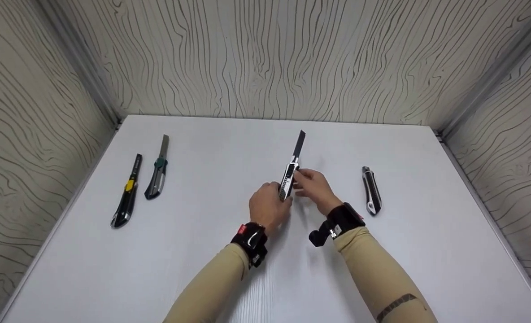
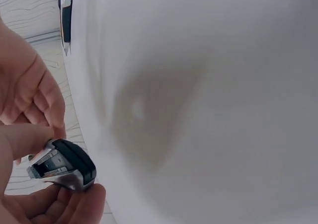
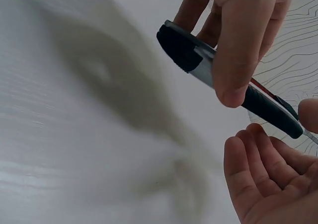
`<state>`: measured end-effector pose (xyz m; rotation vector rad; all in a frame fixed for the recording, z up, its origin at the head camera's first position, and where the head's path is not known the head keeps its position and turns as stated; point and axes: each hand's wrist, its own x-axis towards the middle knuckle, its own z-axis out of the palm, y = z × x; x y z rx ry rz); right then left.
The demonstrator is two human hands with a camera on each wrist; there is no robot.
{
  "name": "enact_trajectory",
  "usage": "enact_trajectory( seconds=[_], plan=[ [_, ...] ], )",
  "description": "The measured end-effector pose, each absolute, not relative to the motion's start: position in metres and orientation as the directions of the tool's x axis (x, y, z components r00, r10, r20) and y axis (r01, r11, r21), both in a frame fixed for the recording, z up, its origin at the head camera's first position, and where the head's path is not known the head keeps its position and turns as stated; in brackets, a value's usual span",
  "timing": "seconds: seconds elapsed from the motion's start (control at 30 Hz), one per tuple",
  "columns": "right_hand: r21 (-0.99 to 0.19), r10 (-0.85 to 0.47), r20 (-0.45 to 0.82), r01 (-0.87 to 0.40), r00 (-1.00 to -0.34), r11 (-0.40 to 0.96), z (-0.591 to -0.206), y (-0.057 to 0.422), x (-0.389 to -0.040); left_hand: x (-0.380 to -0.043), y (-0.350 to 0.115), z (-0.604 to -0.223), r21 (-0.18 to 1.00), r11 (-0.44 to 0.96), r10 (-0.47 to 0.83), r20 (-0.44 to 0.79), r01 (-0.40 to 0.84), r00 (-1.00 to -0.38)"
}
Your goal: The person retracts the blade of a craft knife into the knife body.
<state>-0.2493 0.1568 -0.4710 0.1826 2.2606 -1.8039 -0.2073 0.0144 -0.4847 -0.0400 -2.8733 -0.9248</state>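
Note:
In the head view a silver-and-black utility knife is held at a slant, its long dark blade pointing away toward the back wall. My left hand grips the rear of its handle between thumb and fingers. The handle's open rear end faces the left wrist camera. My right hand is at the handle's front, thumb tip right at its side near the slider. In the right wrist view, the fingers of that hand are loosely extended below the knife.
To the left lie a black utility knife with a yellow slider and another with a green slider, blade out. At right lies a white-and-dark utility knife. The white table meets wood-patterned walls at back and sides.

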Motion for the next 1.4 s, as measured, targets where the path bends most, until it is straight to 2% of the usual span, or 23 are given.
enact_trajectory(
  seconds=[0.3, 0.57, 0.73, 0.97, 1.4],
  plan=[
    [-0.96, -0.009, -0.261, 0.259, -0.965, 0.106, -0.473, 0.161, -0.25, -0.2, 0.027, -0.492, 0.572, 0.815, -0.002, 0.157, 0.089, -0.988],
    [-0.956, 0.024, -0.262, 0.263, -0.965, 0.129, -0.476, 0.159, -0.25, -0.196, 0.031, -0.5, 0.561, 0.82, 0.006, 0.191, 0.114, -0.982],
    [-0.947, 0.035, -0.275, 0.277, -0.961, 0.163, -0.478, 0.16, -0.249, -0.194, 0.03, -0.5, 0.673, 0.735, 0.033, 0.093, 0.087, -0.995],
    [-0.945, 0.013, -0.262, 0.259, -0.965, 0.198, -0.477, 0.168, -0.25, -0.192, 0.022, -0.495, 0.881, 0.473, 0.145, -0.102, -0.021, -0.984],
    [-0.959, -0.047, -0.238, 0.227, -0.97, 0.171, -0.466, 0.171, -0.252, -0.198, 0.012, -0.502, 0.943, 0.3, 0.297, -0.236, -0.145, -0.925]
  ],
)
